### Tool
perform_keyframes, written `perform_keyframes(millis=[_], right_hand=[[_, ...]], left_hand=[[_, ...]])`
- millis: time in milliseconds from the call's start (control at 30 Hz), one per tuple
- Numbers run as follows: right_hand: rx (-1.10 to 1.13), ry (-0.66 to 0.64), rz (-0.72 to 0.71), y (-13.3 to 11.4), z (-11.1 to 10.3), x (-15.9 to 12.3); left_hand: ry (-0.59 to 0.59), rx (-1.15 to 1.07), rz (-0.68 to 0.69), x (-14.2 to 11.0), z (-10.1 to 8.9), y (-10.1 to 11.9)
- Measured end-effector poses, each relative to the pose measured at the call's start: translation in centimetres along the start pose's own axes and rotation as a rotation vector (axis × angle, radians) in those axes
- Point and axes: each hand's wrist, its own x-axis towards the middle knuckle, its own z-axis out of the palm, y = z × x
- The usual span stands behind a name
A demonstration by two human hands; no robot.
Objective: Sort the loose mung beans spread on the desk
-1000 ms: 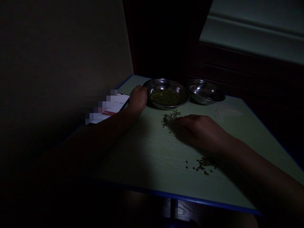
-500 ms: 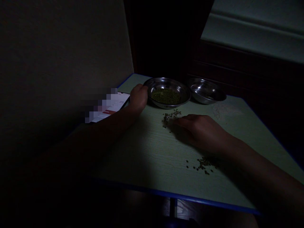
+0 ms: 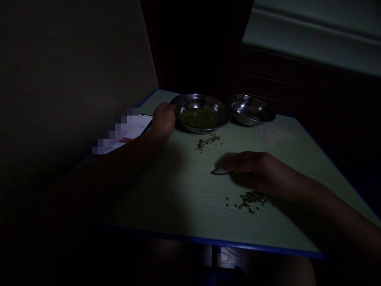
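Note:
The scene is dim. My left hand (image 3: 163, 118) grips the left rim of a steel bowl (image 3: 222, 113) that holds small green beans (image 3: 200, 117). A small heap of loose beans (image 3: 208, 142) lies on the pale green table (image 3: 184, 186) just in front of that bowl. My right hand (image 3: 256, 169) rests low on the table, fingers stretched toward the left, with a small pale thing I cannot make out (image 3: 219, 171) at its fingertips. A second scatter of beans (image 3: 248, 200) lies just below my right wrist.
A second steel bowl (image 3: 251, 109) stands to the right of the first, with little in it. A phone with a lit screen (image 3: 126, 131) lies at the table's left edge. The table has a blue edge (image 3: 238, 246). A wall rises to the left; dark furniture stands behind.
My right hand has drawn back from the bean heap near the bowl toward me, and a small pale thing now shows at its fingertips. My left hand stays on the bowl's rim.

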Motion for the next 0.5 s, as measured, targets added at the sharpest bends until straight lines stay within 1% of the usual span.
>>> perform_keyframes(millis=[133, 267, 367, 500], right_hand=[[0.001, 0.019, 0.025, -0.3, 0.0, -2.3], [-0.047, 0.051, 0.107, -0.3, -0.2, -4.0], [-0.081, 0.073, 0.149, -0.5, -0.3, -4.5], [-0.138, 0.11, 0.169, -1.0, -0.3, -4.4]], left_hand=[[0.015, 0.066, 0.012, 0.3, -0.2, 0.0], [-0.013, 0.094, 0.026, 0.2, -0.4, 0.5], [-0.017, 0.121, 0.005, -0.2, -0.5, 1.1], [-0.021, 0.117, -0.002, -0.7, -0.6, 1.6]])
